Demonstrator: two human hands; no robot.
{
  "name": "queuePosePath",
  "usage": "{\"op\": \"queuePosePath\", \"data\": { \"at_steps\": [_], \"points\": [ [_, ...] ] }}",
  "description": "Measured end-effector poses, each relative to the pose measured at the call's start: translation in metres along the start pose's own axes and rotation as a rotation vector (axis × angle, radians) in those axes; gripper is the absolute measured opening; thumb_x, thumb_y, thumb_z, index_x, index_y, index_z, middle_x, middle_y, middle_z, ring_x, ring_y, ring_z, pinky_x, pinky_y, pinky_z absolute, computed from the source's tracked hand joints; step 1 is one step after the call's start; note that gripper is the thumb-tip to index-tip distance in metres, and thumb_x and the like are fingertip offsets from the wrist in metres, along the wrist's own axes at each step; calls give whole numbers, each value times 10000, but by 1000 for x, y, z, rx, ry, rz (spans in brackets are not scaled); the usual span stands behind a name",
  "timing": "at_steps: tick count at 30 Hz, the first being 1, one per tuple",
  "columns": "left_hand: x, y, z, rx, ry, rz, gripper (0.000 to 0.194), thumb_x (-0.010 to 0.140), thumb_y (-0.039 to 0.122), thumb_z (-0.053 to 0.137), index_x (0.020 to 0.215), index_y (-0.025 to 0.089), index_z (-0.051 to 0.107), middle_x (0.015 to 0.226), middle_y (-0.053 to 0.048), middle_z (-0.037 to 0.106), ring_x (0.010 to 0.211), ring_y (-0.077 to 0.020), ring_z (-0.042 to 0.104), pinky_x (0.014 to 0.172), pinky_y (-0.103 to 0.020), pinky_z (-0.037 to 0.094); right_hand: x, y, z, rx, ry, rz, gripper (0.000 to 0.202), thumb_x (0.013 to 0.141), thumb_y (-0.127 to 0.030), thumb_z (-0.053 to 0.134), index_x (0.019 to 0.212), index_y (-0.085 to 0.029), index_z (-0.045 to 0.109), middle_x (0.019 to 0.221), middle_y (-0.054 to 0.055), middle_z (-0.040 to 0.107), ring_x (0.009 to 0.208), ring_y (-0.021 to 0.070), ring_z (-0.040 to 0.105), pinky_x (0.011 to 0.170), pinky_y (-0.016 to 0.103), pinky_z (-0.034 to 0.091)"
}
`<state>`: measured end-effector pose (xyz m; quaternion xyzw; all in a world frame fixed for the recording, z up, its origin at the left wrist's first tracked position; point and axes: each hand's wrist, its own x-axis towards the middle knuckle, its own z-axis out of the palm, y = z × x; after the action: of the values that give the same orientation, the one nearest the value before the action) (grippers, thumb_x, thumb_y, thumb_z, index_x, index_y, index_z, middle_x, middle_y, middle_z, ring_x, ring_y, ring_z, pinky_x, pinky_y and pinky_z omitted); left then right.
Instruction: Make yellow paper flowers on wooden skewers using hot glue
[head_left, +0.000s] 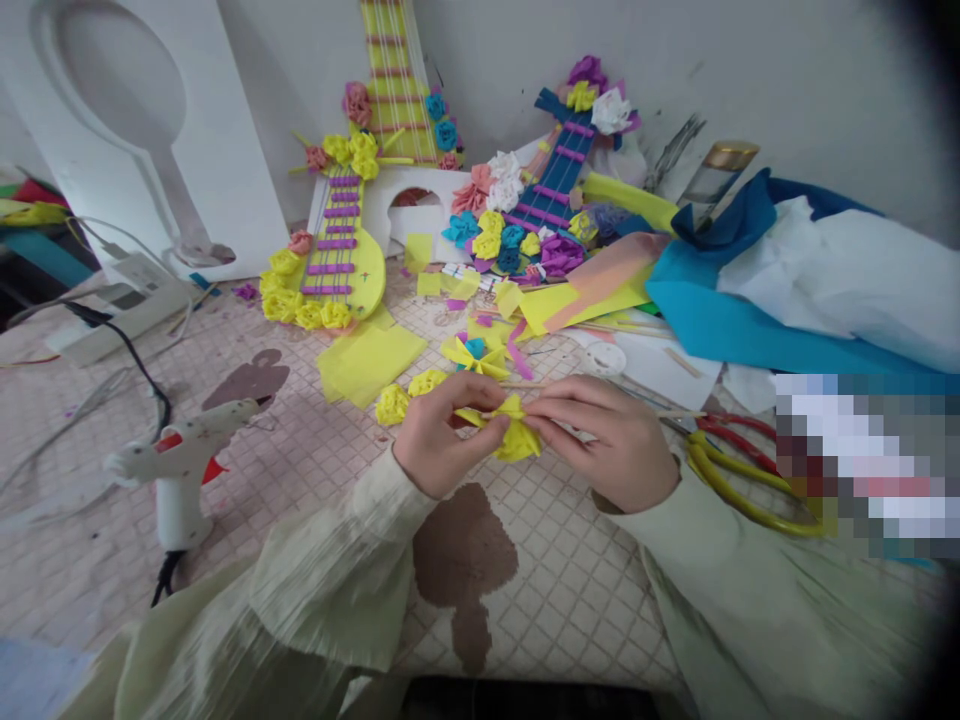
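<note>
Since everything shares one tabletop (322, 530): elbow room's the big worry imo, a wide swing of either sleeve could catch something.
White board with the cutout (247, 200): leaning back at the far left, power strip (120, 310) just in front. A yank on those cords could knock it.
Blue sheet (727, 300): heaped at the right with white stuff on top. If that pile slides, it could bury the small bits near it.
Yellow guitar (367, 270): standing behind the work, flowers around its edge. A careless reach forward might snag a bloom or a string.
Glue gun (184, 460): left of the left sleeve, nozzle angled toward the middle. Can't tell if it's hot, but if it is, a stray forearm gets burned.
Yellow-handled scissors (739, 495): right beside the right sleeve, easy to drag along with a cuff.
Left hand (450, 435): thumb and fingers curled in, pinching the yellow piece.
Right hand (615, 440): fingertips together on the same piece from the other side. Pulling against each other too hard = tear, I reckon.
Yellow piece (517, 438): crumpled and gathered, between both hands above the table. Looks thin, so loosening the pinch too soon could let the folds spring out.
Yellow rosettes (391, 404): just beside the left hand, squashable if that wrist drops.
</note>
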<state>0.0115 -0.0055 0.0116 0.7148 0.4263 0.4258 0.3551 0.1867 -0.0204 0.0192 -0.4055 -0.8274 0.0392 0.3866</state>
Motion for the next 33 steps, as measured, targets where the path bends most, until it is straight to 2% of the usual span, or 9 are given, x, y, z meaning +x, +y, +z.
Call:
{"op": "queuePosePath", "data": {
  "at_steps": [3,9,13,17,23,28,33],
  "points": [
    [0,2,0,-25,-7,-10,141,689,168,600,818,159,542,732,-19,636,685,-119,630,470,-148,475,0,1,-1,-35,6,-37,123,796,-159,521,798,-170,643,795,65,661,752,159,589,692,302,492],
    [1,3,-1,31,22,42,157,671,143,603,814,156,541,758,-22,632,676,-113,624,531,-175,506,3,-1,-1,77,-28,69,95,785,-185,532,815,-193,622,802,51,649,709,138,592,629,267,501],
    [1,5,-1,17,13,59,139,676,146,597,807,159,552,762,-23,638,691,-121,628,581,-199,526,4,-2,-2,58,-12,40,109,791,-171,518,807,-200,622,788,51,647,719,140,596,646,271,504],
    [1,4,0,-75,-11,-9,47,719,194,570,738,151,578,691,-22,632,634,-112,616,578,-210,529,2,-1,0,22,-5,-39,121,794,-159,511,795,-205,623,771,45,641,723,137,591,662,275,504],
    [3,-2,2,-145,-18,-154,83,699,226,576,672,148,572,618,-5,594,563,-100,570,526,-214,491,0,-1,2,0,-52,-119,97,784,-138,528,768,-167,620,761,57,632,717,136,570,658,275,493],
    [4,-6,4,-205,-11,-184,87,691,238,566,672,155,555,583,14,553,512,-85,516,481,-206,438,0,-2,2,-14,-58,-174,101,780,-124,528,744,-158,615,750,56,627,704,133,561,652,269,486],
    [6,-7,3,-260,-46,-210,126,722,275,540,690,156,567,615,7,550,553,-92,504,511,-212,423,0,0,2,-14,-35,-139,98,777,-129,523,752,-167,610,749,55,627,704,141,570,644,279,492]
  ]
}}
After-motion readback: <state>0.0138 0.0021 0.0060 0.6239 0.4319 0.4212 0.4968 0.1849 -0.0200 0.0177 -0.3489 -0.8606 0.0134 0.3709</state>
